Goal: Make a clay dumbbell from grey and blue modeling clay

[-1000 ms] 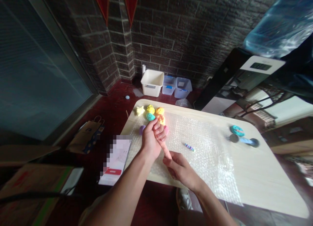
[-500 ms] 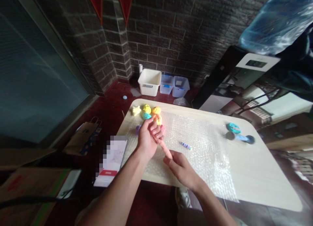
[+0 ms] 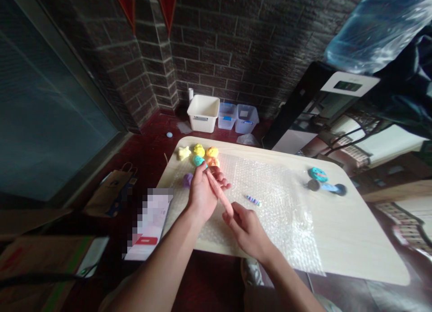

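A person's left hand (image 3: 201, 198) cradles a slim roll of pink modelling clay (image 3: 219, 193) above a sheet of bubble wrap (image 3: 270, 213) on a pale wooden table (image 3: 357, 231). The hand is narrowly closed, with the thumb and fingers curved around the roll, which angles down and away from the palm, apparently supported so it does not sag. The right hand (image 3: 248, 228) sits just below, its fingers (image 3: 234, 211) narrowly curled at the roll's lower end; whether they are pinching it or only just beside it cannot be told.

The bubble wrap seems placed to keep the soft clay off the wood. Along its far edge stand finished-looking clay pieces, among them a yellow star-like shape (image 3: 184, 152), a yellow lump (image 3: 199, 150), an orange lump (image 3: 212, 151) and a teal lump (image 3: 198, 160), grouped as if kept clear of the hands. A purple lump (image 3: 187, 180) lies beside the left hand, and a small striped clay strip (image 3: 253, 200) rests on the wrap. Off to the right, a teal clay disc (image 3: 317, 174) lies near a dark-and-blue roller (image 3: 326, 187).
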A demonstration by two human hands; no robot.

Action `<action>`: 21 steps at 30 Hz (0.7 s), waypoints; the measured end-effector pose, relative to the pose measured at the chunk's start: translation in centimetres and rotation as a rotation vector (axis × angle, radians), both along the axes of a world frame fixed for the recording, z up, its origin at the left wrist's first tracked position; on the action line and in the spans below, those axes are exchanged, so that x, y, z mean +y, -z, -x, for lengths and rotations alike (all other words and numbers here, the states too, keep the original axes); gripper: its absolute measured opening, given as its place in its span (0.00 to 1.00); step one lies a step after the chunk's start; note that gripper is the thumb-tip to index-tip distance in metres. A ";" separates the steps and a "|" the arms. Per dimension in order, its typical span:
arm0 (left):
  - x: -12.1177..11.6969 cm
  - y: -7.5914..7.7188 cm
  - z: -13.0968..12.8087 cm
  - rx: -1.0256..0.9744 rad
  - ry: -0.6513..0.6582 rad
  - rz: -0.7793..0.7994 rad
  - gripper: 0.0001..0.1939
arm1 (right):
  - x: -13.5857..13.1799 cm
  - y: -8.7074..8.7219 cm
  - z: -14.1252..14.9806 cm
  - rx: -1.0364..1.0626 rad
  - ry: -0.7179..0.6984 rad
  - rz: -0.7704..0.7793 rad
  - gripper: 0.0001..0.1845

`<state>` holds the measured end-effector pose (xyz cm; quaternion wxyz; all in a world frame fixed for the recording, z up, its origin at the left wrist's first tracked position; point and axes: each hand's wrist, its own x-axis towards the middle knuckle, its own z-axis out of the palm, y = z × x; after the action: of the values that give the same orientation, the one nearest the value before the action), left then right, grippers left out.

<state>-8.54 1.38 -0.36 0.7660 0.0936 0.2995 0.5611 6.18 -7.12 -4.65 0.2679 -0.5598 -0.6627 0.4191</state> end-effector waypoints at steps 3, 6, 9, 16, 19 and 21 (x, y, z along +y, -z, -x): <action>-0.1 0.0 0.0 -0.009 0.042 -0.014 0.27 | -0.1 0.2 0.1 -0.068 -0.029 -0.024 0.17; -0.3 -0.2 0.1 0.038 0.004 0.027 0.30 | -0.3 0.3 0.3 -0.039 -0.064 -0.010 0.15; -0.4 -0.3 0.1 0.056 -0.011 0.054 0.30 | -0.4 0.3 0.3 0.033 -0.059 0.026 0.17; -0.3 -0.1 -0.8 0.079 -0.112 0.035 0.23 | -0.3 0.4 0.5 0.139 0.028 0.025 0.19; -0.5 -0.2 -1.2 0.106 -0.052 0.006 0.26 | -0.2 0.4 0.5 0.114 0.058 -0.007 0.18; -0.7 -0.4 -1.2 0.107 -0.022 0.012 0.32 | -0.3 0.4 0.5 0.115 0.041 -0.007 0.18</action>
<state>-7.36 0.71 0.06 0.7432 0.1155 0.3444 0.5618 5.63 -7.43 -5.03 0.3158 -0.5475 -0.6360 0.4428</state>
